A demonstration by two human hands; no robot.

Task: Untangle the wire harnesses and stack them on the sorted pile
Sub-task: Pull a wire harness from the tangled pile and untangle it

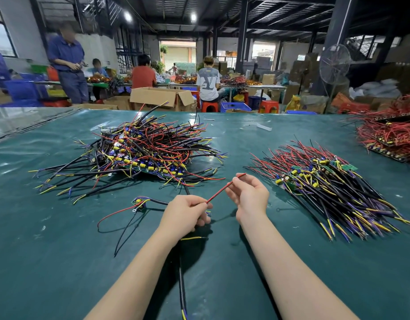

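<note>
A tangled heap of wire harnesses point(148, 151) with red, black, yellow and purple leads lies at the left middle of the green table point(60, 262). The sorted pile point(333, 190), with leads lying parallel, is on the right. Between them, my left hand point(187, 214) grips a harness by its wires, and my right hand point(247, 195) pinches the same harness's red wire point(220, 190), held taut between both hands. That harness's small circuit board point(139, 203) rests on the table left of my left hand. Its black cable point(182, 287) trails toward me.
Another pile of red-wired boards point(393, 132) sits at the far right edge. A white scrap point(264, 127) lies at the table's back. Beyond the table are open cardboard boxes point(162, 98), stools, crates, a standing fan point(334, 65) and several people at other benches.
</note>
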